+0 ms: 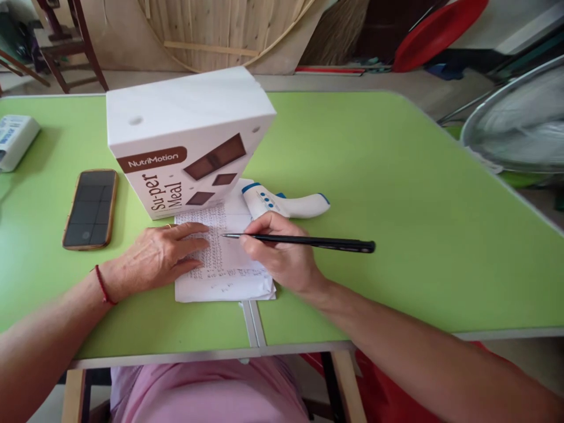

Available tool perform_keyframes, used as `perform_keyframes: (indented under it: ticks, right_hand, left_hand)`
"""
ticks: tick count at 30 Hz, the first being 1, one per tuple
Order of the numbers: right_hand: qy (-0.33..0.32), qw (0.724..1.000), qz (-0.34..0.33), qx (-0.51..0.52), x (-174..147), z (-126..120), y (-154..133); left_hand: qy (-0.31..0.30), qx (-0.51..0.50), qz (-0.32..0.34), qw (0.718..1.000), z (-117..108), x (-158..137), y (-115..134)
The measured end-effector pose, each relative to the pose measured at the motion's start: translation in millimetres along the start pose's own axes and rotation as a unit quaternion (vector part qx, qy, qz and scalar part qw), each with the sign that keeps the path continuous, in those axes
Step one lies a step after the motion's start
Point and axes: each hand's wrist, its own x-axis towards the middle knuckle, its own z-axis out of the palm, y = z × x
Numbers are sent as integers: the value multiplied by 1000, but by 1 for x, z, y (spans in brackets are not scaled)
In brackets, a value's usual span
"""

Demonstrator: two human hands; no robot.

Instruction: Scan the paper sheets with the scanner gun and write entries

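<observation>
My right hand (pixel 284 249) pinches a black pen (pixel 321 241) between thumb and fingers, its tip pointing left just over the paper. Beneath lies a white sheet of paper (pixel 238 258) with rows of small handwriting and a folded lower edge. My left hand (pixel 165 252) rests flat on the sheet's left side, fingers stretched out and apart. Right behind the paper stands a white NutriMotion box (pixel 194 135), upright, its printed face towards me. A white and blue infrared thermometer (pixel 282 202) lies partly on the paper's upper right, just beyond my right hand.
A smartphone (pixel 90 208) in a brown case lies left of the box on the green table (pixel 396 223). A white device (pixel 16 141) sits at the far left edge. Beyond the table's right edge stands a fan (pixel 520 123), and a wooden chair (pixel 70 44) is behind the table.
</observation>
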Motion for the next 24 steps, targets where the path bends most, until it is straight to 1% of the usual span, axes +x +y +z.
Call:
perform_keyframes:
  ticks: [2, 4, 6, 10, 16, 21, 24]
  right_hand:
    - [22, 1000, -1, 15, 2, 0, 2]
    - [17, 999, 2, 39, 3, 0, 5]
    - [7, 999, 0, 40, 4, -1, 6]
    - [7, 998, -46, -29, 5, -1, 5]
    - [20, 990, -110, -84, 6, 2, 6]
    - [18, 984, -137, -109, 5, 3, 7]
    - [10, 984, -138, -108, 5, 3, 9]
  left_hand:
    - [-10, 20, 18, 1000, 0, 0, 2]
    - [-24, 41, 26, 999, 0, 0, 4]
    - [-38, 55, 25, 997, 1, 0, 5]
    - [-48, 70, 18, 996, 1, 2, 7]
    - [-37, 77, 10, 996, 3, 0, 7]
    - [-35, 69, 13, 997, 4, 1, 7]
    - [-36, 67, 11, 997, 4, 1, 7]
